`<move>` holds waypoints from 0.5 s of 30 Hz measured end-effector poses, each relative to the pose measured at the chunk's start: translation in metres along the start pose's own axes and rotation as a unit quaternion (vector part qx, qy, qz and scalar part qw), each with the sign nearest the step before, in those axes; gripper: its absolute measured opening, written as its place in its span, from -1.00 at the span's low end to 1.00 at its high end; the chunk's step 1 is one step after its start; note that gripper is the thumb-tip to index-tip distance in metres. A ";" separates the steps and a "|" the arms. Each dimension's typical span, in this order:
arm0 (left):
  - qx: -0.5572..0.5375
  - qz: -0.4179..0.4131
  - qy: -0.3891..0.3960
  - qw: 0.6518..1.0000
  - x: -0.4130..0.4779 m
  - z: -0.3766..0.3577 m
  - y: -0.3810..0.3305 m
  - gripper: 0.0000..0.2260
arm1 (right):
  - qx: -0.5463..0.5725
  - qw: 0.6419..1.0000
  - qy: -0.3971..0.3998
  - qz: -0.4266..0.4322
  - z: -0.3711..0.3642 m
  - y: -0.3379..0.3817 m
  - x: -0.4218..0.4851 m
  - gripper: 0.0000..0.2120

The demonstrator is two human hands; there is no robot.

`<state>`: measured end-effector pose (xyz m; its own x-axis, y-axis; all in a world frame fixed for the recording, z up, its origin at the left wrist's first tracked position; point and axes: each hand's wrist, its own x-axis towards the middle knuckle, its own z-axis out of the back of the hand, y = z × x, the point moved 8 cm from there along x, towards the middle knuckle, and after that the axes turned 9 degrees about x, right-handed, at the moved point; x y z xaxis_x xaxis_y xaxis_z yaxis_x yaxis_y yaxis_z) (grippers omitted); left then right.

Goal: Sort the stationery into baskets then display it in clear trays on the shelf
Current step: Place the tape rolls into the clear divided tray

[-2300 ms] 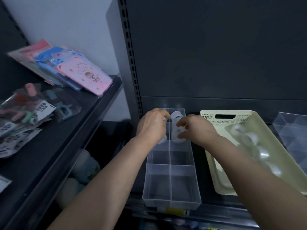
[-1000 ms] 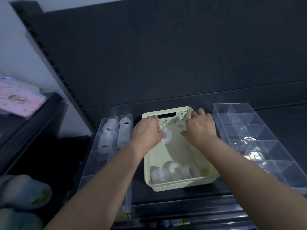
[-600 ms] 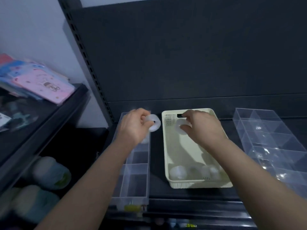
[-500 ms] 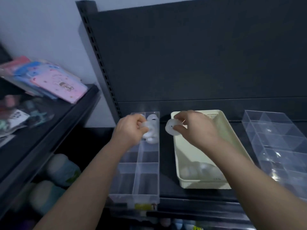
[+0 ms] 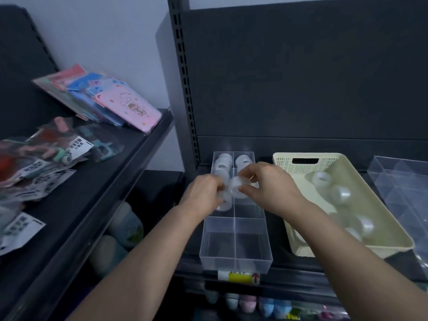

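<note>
Shelf tray [image 5: 235, 242]; hands' [image 5: 203, 195] grip perhaps tape [image 5: 236, 189]

One head-worn wide-angle view looks forward and steeply down, close to a dark metal shelf [image 5: 289, 272]. Both bare forearms enter from the bottom edge toward a clear plastic divided tray [image 5: 235, 249] at frame centre; straight edges bow near the borders.

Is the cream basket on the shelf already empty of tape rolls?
No, several clear tape rolls still lie inside the cream basket, to the right of the divided clear tray.
</note>
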<state>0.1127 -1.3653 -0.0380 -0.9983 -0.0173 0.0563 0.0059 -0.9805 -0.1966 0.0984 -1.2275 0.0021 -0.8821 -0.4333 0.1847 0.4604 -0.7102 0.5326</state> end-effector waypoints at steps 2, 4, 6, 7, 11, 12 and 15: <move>-0.053 0.025 -0.018 0.998 -0.001 0.009 0.014 -0.80 | 0.000 1.000 0.002 0.006 -0.005 0.006 0.001 -0.75; -0.068 0.051 -0.053 0.995 -0.002 0.022 0.028 -0.78 | 0.011 1.000 0.021 0.010 -0.015 0.014 0.004 -0.74; -0.059 0.061 -0.070 0.994 -0.004 0.031 0.035 -0.75 | 0.001 0.998 0.064 0.008 -0.030 0.021 0.006 -0.72; -0.056 0.060 -0.070 0.994 -0.004 0.032 0.036 -0.75 | -0.015 0.996 0.087 0.007 -0.039 0.023 0.007 -0.72; -0.054 0.059 -0.067 0.995 -0.006 0.030 0.036 -0.76 | -0.086 0.990 0.108 0.022 -0.061 0.024 0.006 -0.69; -0.056 0.059 -0.070 0.994 -0.006 0.029 0.035 -0.75 | -0.094 0.990 0.102 0.026 -0.064 0.023 0.006 -0.68; -0.057 0.061 -0.074 0.994 -0.006 0.029 0.033 -0.74 | -0.087 0.992 0.091 0.028 -0.064 0.020 0.005 -0.65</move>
<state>0.1210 -1.4033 -0.0166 -0.9710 -0.1712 0.1669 0.1109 -0.9410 -0.3196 0.1095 -1.2796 -0.0386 -0.8298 -0.5560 0.0485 0.5316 -0.7610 0.3718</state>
